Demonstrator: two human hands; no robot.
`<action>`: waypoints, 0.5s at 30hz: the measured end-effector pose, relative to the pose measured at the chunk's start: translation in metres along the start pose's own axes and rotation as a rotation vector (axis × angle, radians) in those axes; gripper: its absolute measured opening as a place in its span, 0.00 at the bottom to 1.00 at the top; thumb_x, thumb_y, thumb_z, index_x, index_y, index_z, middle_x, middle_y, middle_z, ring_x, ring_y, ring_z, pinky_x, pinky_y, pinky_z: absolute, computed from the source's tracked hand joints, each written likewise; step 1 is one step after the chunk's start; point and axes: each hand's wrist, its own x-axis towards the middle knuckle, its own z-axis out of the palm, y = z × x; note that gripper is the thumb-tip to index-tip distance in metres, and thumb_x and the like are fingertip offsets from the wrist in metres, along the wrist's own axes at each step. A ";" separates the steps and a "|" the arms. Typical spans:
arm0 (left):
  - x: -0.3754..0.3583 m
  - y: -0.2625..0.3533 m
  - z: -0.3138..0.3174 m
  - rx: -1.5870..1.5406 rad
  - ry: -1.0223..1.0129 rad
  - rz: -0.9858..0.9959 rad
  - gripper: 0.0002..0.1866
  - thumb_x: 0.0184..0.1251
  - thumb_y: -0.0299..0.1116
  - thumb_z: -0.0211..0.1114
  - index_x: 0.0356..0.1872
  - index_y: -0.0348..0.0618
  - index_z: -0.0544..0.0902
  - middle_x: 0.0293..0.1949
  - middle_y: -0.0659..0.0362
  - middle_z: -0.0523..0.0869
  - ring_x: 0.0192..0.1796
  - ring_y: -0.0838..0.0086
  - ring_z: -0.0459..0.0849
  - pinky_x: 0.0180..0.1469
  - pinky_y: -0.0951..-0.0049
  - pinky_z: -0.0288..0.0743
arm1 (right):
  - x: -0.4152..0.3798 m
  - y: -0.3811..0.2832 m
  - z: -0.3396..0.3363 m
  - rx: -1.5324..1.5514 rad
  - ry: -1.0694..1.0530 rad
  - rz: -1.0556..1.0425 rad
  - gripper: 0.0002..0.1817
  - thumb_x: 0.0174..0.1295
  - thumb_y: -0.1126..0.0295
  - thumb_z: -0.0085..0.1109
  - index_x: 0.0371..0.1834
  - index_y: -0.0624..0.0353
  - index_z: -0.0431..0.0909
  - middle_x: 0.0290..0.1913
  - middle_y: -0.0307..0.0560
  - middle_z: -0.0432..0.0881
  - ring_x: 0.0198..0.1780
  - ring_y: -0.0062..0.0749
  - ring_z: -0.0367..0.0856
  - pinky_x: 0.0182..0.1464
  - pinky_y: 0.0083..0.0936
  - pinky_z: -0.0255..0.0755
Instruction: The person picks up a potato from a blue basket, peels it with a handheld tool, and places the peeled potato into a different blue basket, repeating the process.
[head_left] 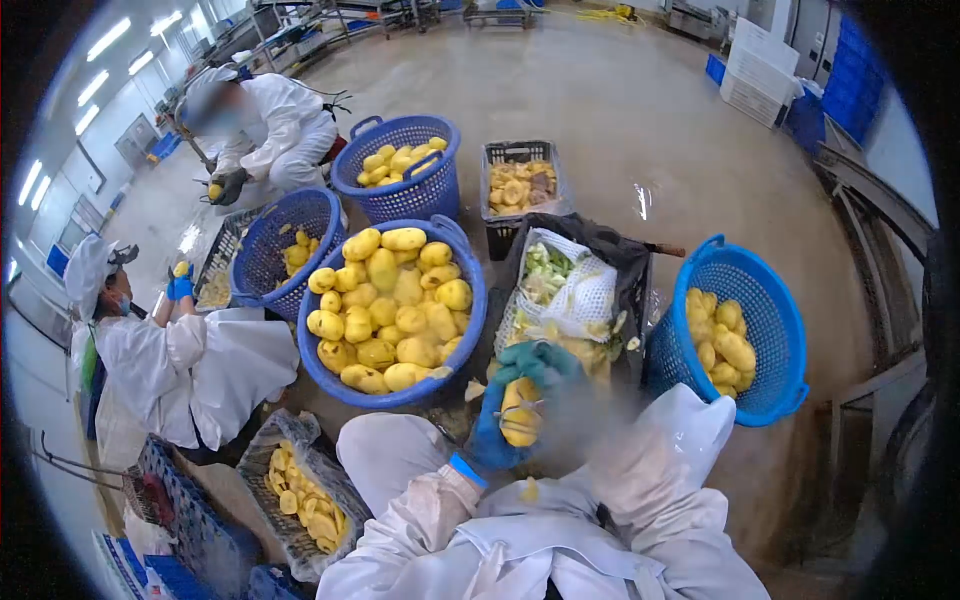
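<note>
In front of my lap, my left hand [490, 438], in a blue glove, is wrapped round a yellow potato [519, 420]. My right hand [548, 364], in a teal glove, is closed at the potato's upper end. Across the potato lies a thin metal blade like that of a peeler [524, 404]; its handle is hidden in the right hand. A blurred patch covers part of my right hand and wrist. Just beyond the hands stands a black-lined crate [640, 300] with peelings and white foam netting [577, 290].
A blue basket [802, 330] of potatoes stands at the right. A round tub [476, 330] of yellow potatoes sits ahead-left, with more baskets [445, 180] behind. A lined crate [262, 470] of cut pieces is at lower left. Two co-workers [185, 360] work on the left.
</note>
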 end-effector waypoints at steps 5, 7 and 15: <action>-0.025 -0.009 0.008 0.195 -0.043 0.066 0.28 0.65 0.49 0.55 0.63 0.48 0.67 0.56 0.54 0.78 0.51 0.61 0.80 0.55 0.60 0.76 | 0.029 0.071 -0.061 0.001 0.370 0.106 0.10 0.67 0.66 0.54 0.41 0.62 0.78 0.34 0.45 0.84 0.35 0.28 0.82 0.41 0.25 0.76; -0.031 -0.003 0.011 0.169 -0.048 0.049 0.29 0.63 0.45 0.58 0.63 0.46 0.66 0.56 0.54 0.78 0.52 0.61 0.80 0.56 0.61 0.75 | 0.025 0.051 -0.080 0.124 0.531 0.097 0.11 0.67 0.65 0.52 0.39 0.62 0.79 0.32 0.44 0.84 0.34 0.27 0.81 0.42 0.25 0.75; -0.030 -0.014 0.006 0.698 -0.135 0.398 0.35 0.56 0.28 0.70 0.64 0.39 0.63 0.57 0.51 0.76 0.56 0.63 0.78 0.59 0.65 0.71 | -0.022 0.049 -0.024 0.114 0.153 0.108 0.13 0.68 0.64 0.53 0.37 0.63 0.81 0.33 0.42 0.83 0.34 0.26 0.81 0.40 0.25 0.75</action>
